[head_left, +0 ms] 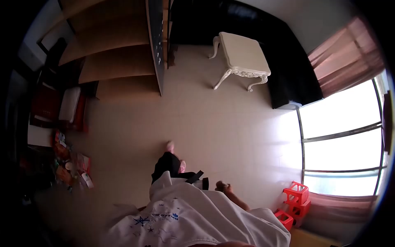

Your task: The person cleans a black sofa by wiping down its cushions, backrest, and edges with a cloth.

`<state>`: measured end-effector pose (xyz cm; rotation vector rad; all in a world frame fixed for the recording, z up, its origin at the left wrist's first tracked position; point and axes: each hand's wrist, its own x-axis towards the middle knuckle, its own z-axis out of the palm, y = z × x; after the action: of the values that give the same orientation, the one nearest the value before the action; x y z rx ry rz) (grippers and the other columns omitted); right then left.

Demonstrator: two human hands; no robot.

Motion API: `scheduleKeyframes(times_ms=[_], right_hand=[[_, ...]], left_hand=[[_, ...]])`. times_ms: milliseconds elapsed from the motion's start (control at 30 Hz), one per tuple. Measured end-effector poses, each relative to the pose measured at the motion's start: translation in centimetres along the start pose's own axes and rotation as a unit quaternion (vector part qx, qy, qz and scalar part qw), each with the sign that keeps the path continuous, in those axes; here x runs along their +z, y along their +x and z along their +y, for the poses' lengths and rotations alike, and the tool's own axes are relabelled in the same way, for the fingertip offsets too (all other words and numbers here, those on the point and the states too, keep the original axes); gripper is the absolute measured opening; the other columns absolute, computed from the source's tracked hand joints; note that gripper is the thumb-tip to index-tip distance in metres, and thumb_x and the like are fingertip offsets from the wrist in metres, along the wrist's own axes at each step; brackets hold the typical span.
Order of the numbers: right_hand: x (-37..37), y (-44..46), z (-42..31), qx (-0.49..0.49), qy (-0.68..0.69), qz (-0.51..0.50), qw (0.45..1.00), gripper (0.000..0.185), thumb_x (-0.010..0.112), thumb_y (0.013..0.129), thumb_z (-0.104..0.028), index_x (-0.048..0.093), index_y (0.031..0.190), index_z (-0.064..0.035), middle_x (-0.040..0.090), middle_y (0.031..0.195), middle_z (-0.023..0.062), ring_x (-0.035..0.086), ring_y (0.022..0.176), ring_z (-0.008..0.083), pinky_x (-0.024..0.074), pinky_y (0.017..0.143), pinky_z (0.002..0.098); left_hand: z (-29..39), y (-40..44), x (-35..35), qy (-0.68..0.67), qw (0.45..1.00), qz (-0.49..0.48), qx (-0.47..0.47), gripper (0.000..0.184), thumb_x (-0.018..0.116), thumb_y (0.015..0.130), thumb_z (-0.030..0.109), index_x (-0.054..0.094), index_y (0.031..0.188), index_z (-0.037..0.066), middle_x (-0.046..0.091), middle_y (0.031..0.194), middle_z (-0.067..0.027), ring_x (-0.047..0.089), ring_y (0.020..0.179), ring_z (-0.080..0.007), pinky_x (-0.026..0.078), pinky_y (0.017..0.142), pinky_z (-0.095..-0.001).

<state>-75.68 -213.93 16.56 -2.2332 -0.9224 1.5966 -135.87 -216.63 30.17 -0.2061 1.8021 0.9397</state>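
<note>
My right hand (223, 187) hangs low in front of my body, to the right of my white printed shirt (185, 216). Its fingers look curled in, and whatever they may hold is too small and dark to make out. A black strap (195, 177) sticks out at the shirt's lower hem, left of that hand and apart from it. Only a sliver of my left arm shows beside the shirt; my left hand is out of sight. Below the hem are my dark trousers (165, 164) and feet on the tiled floor (197, 123).
A cream table (245, 51) with carved legs stands ahead by a black sofa (294, 76). Wooden shelves (119, 76) rise ahead left. Red stools (297, 197) are stacked at the right by the window (341, 144). Assorted packages (68, 166) and a chair (70, 105) are left.
</note>
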Motion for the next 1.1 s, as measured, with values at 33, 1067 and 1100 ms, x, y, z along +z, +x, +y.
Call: scheduleKeyframes(times_ms=[33,1067,1100], right_hand=[[-0.4,-0.4,0.3,0.025,-0.053,-0.023,0.998,0.058,0.063,0.089,-0.038,0.05,0.134,-0.0036,0.061,0.125,0.0216,0.062,0.112,0.0314,0.0518,0.094,0.0434],[-9.5,11.5,-106.7,-0.372,0.479,-0.278,0.745,0.046,0.052,0.087,-0.031,0.055,0.124,-0.0043,0.06,0.118,0.0138,0.056,0.113,0.0255,0.0448,0.1,0.0375],[-9.3,13.6,-108.6,-0.369,0.483,-0.276,0.745,0.046,0.052,0.087,-0.031,0.055,0.124,-0.0043,0.06,0.118,0.0138,0.056,0.113,0.0255,0.0448,0.1,0.0375]], left_hand=[[-0.3,-0.1,1.1,0.019,1.0,-0.003,-0.008,0.033,0.057,0.097,0.034,0.066,0.095,0.003,0.066,0.085,-0.0122,0.063,0.071,-0.024,0.053,0.063,-0.0388],[78.9,-4.9,68.5,0.056,0.566,-0.797,0.203,0.112,0.049,0.081,0.082,0.028,0.152,-0.002,0.037,0.154,-0.0156,0.041,0.138,-0.0228,0.036,0.113,-0.0388],[81.3,-4.5,70.0,0.051,0.552,-0.812,0.182,0.112,0.047,0.082,0.082,0.027,0.151,-0.005,0.034,0.156,-0.0163,0.039,0.14,-0.0227,0.038,0.112,-0.0397]])
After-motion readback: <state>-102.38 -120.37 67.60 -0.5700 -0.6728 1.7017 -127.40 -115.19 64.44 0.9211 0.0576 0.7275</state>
